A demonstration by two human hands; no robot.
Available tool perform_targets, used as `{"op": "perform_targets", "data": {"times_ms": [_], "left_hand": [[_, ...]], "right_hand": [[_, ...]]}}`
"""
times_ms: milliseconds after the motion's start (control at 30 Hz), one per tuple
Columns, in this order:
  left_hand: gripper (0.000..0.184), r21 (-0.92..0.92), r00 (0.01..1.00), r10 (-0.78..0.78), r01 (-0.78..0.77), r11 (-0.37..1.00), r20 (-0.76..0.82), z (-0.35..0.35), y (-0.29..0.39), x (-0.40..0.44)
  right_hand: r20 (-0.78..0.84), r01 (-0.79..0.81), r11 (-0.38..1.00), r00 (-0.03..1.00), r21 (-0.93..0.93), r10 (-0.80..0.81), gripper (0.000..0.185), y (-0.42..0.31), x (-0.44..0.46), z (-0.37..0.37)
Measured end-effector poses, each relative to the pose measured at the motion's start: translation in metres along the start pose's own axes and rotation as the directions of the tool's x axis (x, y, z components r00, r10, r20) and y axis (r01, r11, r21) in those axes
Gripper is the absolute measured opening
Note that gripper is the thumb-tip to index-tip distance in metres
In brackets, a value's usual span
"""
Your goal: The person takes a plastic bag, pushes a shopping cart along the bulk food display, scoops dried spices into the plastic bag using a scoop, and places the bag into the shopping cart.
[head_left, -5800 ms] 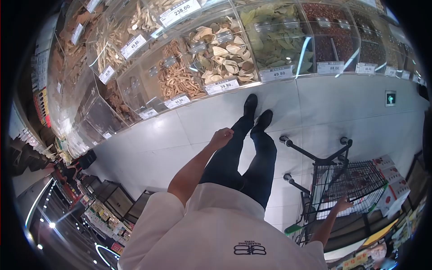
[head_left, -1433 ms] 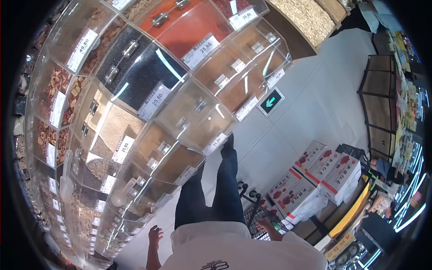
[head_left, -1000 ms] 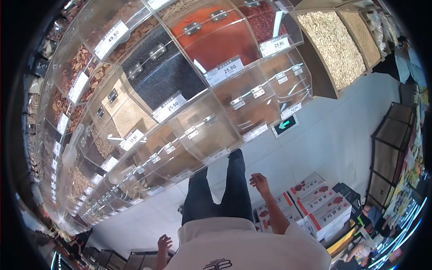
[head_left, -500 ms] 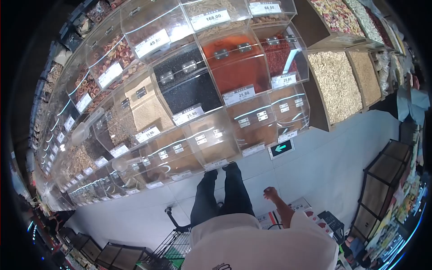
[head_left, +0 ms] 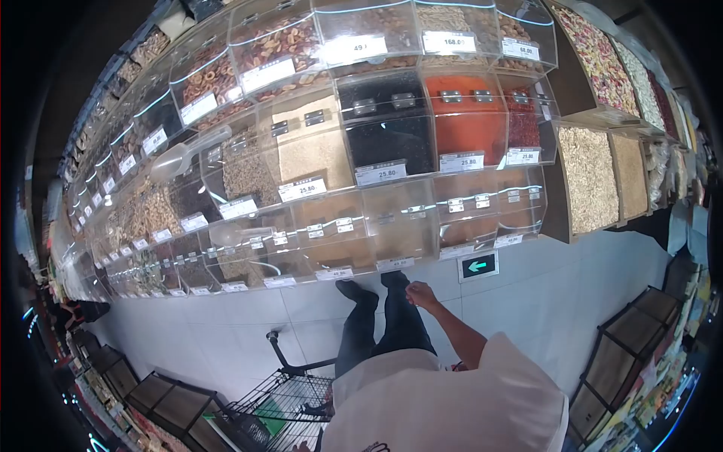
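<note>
My right hand (head_left: 420, 294) hangs in front of my body, low before the bottom row of bins, touching nothing. Its fingers are curled in, and I see nothing held in them. At the lower edge, beside the shopping cart (head_left: 290, 392), a sliver of what looks like my left hand (head_left: 301, 447) shows; its fingers are hidden. Clear lidded bins rise ahead of me, holding black grains (head_left: 388, 143), orange-red powder (head_left: 461, 120) and a pale beige food (head_left: 312, 147). Price labels (head_left: 381, 172) line their fronts.
A clear scoop (head_left: 184, 154) lies on the bins at left. Open wooden bins (head_left: 556, 184) with flakes stand at right. A green arrow sign (head_left: 479, 267) is on the tiled floor (head_left: 520, 301). Dark-framed shelving (head_left: 621, 354) stands at the right, with low racks (head_left: 169, 407) at lower left.
My view has turned, so the bins sit further right. My right hand has swung forward and left, towards the bins. My feet stand differently, and more of the cart shows.
</note>
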State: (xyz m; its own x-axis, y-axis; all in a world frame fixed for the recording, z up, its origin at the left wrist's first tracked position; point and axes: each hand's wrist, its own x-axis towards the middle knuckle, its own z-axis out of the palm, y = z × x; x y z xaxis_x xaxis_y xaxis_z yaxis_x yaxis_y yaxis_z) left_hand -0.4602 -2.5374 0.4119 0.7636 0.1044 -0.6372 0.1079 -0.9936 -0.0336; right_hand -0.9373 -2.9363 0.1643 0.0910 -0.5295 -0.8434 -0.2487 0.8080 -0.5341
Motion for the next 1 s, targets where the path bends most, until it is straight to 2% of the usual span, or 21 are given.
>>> {"op": "perform_targets", "data": {"times_ms": [133, 167, 233, 300, 367, 433, 533, 567, 600, 633, 700, 767, 867, 933, 967, 1000], "left_hand": [[0.071, -0.067, 0.99, -0.035, 0.026, 0.997, -0.14, -0.008, -0.05, 0.017], [0.072, -0.082, 0.983, -0.045, 0.031, 0.996, -0.177, -0.011, -0.062, 0.021], [0.075, -0.114, 0.966, -0.07, 0.043, 0.993, -0.249, -0.012, -0.088, 0.036], [0.077, -0.144, 0.947, -0.095, 0.053, 0.988, -0.306, -0.014, -0.109, 0.051], [0.08, -0.161, 0.932, -0.116, 0.063, 0.985, -0.342, -0.013, -0.128, 0.07], [0.082, -0.166, 0.918, -0.128, 0.069, 0.984, -0.376, -0.01, -0.143, 0.092], [0.086, -0.16, 0.904, -0.11, 0.047, 0.986, -0.412, -0.006, -0.16, 0.132], [0.087, -0.166, 0.903, -0.089, 0.02, 0.986, -0.42, -0.007, -0.166, 0.145], [0.086, -0.216, 0.932, 0.014, -0.098, 0.971, -0.362, -0.009, -0.167, 0.162], [0.085, -0.282, 0.947, 0.117, -0.204, 0.938, -0.298, -0.012, -0.164, 0.177], [0.079, -0.588, 0.984, 0.061, -0.147, 0.795, -0.165, -0.018, -0.136, 0.182], [0.073, -0.666, 0.983, 0.112, -0.179, 0.724, -0.143, -0.037, -0.092, 0.167], [0.071, -0.362, 0.878, 0.291, -0.43, 0.827, -0.38, -0.048, -0.086, 0.198], [0.071, 0.067, 0.755, 0.343, -0.37, 0.926, -0.559, -0.076, -0.08, 0.193], [0.071, 0.27, 0.678, 0.391, -0.282, 0.92, -0.623, -0.091, -0.071, 0.187], [0.072, 0.208, 0.663, 0.303, -0.221, 0.953, -0.684, -0.103, -0.061, 0.179]], "right_hand": [[-0.048, -0.033, 0.97, 0.999, -0.241, 0.022, 0.021, 0.017, -0.011, 0.006], [-0.078, -0.022, 0.943, 0.997, -0.332, -0.004, 0.022, 0.064, 0.011, 0.004], [-0.096, -0.154, 0.961, 0.986, -0.231, 0.135, 0.018, 0.062, -0.012, -0.006], [0.149, 0.085, 0.821, 0.989, -0.564, -0.001, 0.015, 0.119, 0.015, -0.024], [0.13, 0.016, 0.824, 0.989, -0.566, 0.07, 0.016, 0.093, -0.009, -0.025], [-0.097, -0.21, 0.927, 0.977, -0.31, 0.189, 0.016, 0.077, -0.019, -0.015], [-0.081, -0.15, 0.97, 0.987, -0.192, 0.136, 0.013, 0.056, -0.028, 0.005], [-0.012, -0.076, 0.966, 0.997, -0.248, 0.075, 0.015, 0.049, -0.031, 0.01], [-0.064, -0.084, 0.976, 0.995, -0.201, 0.072, 0.018, 0.044, -0.035, 0.022], [-0.12, -0.082, 0.985, 0.991, -0.154, 0.064, 0.02, 0.031, -0.038, 0.037], [-0.105, -0.031, 0.967, 0.994, -0.254, 0.004, 0.022, 0.013, -0.047, 0.065], [-0.071, 0.019, 0.946, 0.997, -0.324, -0.044, 0.023, -0.001, -0.054, 0.085], [-0.023, 0.062, 0.921, 0.997, -0.384, -0.077, 0.023, -0.009, -0.063, 0.104], [-0.001, 0.075, 0.898, 0.997, -0.434, -0.084, 0.023, -0.012, -0.065, 0.107], [-0.007, 0.062, 0.894, 0.997, -0.443, -0.072, 0.022, -0.015, -0.065, 0.108], [-0.012, 0.048, 0.89, 0.998, -0.453, -0.06, 0.022, -0.015, -0.068, 0.106]]}}
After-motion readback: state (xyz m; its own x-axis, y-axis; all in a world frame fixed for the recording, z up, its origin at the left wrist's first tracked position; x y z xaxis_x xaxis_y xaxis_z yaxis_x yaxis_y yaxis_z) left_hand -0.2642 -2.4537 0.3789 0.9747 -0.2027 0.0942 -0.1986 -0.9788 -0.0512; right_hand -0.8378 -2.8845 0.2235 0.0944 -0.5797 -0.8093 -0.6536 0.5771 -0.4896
